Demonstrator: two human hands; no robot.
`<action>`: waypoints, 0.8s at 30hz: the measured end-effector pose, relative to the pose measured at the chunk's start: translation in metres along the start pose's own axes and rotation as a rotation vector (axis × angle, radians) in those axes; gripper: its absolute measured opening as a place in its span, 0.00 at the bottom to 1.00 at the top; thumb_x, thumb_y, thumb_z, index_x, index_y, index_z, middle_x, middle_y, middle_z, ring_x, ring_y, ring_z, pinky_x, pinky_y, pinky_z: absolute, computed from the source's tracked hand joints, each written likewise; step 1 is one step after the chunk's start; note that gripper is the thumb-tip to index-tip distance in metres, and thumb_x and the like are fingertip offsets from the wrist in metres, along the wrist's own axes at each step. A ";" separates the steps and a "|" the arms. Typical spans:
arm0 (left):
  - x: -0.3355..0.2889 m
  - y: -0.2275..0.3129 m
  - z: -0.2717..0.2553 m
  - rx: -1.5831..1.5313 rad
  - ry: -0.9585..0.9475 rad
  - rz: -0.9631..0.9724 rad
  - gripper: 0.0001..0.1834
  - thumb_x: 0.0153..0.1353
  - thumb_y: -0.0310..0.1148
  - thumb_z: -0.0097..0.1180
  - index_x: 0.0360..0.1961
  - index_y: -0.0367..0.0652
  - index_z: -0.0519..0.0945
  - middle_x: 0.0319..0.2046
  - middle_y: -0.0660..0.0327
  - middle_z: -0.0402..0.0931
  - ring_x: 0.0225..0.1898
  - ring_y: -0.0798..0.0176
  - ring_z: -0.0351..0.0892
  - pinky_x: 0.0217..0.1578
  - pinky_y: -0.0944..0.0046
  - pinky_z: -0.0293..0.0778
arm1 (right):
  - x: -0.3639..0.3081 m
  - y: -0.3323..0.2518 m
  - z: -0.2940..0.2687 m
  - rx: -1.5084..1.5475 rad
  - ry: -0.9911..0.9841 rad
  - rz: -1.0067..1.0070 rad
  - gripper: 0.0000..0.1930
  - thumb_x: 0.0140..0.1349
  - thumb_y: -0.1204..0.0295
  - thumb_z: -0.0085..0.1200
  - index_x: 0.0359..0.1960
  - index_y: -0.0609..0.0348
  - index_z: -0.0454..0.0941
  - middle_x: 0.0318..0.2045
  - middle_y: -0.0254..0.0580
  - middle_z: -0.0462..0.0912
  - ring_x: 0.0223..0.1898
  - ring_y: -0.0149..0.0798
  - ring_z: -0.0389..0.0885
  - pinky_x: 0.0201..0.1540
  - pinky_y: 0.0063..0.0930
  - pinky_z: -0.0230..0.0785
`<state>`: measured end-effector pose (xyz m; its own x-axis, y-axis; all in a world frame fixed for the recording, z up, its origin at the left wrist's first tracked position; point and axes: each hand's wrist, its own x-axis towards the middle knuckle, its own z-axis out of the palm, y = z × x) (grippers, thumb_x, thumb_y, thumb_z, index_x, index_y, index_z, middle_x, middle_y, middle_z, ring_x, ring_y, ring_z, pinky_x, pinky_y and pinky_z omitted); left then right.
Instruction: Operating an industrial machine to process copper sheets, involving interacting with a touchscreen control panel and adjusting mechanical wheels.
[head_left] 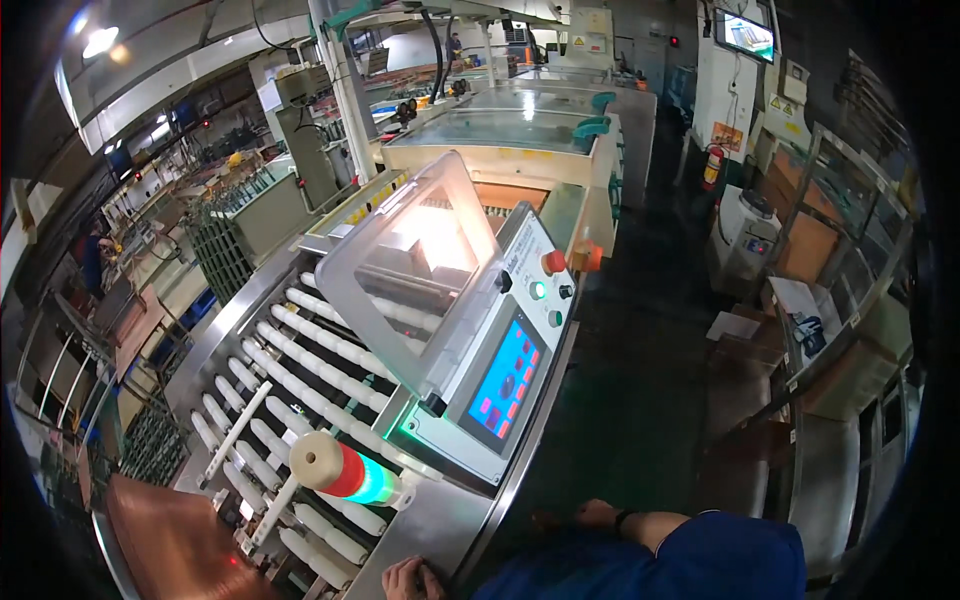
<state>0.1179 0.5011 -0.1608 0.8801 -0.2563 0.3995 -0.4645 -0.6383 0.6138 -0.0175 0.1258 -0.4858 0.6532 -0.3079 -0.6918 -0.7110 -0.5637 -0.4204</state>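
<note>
My left hand (412, 579) rests on the steel edge of a roller conveyor (440, 515), its fingers lying on the metal with nothing held in them. Away from the machine, over the dark floor, is my right hand (597, 514), with a dark band at the wrist; its fingers are too dim to make out. Closest to my left hand are white rollers (325, 535) and a signal light (350, 472) with red and lit green bands. Beyond it stands a control panel (500, 385) with a blue screen and buttons, its clear cover (345, 290) raised.
A copper-coloured sheet (180, 540) is at the lower left beside the rollers. Ahead, the line continues under glass-topped covers (490, 130). A red button (553, 262) sticks up from the panel. Metal shelving (800, 400) with boxes lines the right, across a dark aisle (630, 400).
</note>
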 end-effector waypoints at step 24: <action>-0.009 -0.016 0.007 0.070 -0.043 -0.001 0.06 0.64 0.30 0.59 0.39 0.40 0.83 0.30 0.48 0.75 0.35 0.39 0.74 0.38 0.45 0.70 | -0.027 -0.038 -0.031 0.046 -0.051 -0.016 0.23 0.64 0.53 0.52 0.49 0.56 0.85 0.51 0.56 0.84 0.54 0.56 0.82 0.57 0.47 0.74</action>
<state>0.1180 0.5084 -0.1786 0.8848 -0.2852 0.3684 -0.4567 -0.6875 0.5646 0.0000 0.1319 -0.4333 0.6512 -0.2595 -0.7131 -0.7126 -0.5323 -0.4571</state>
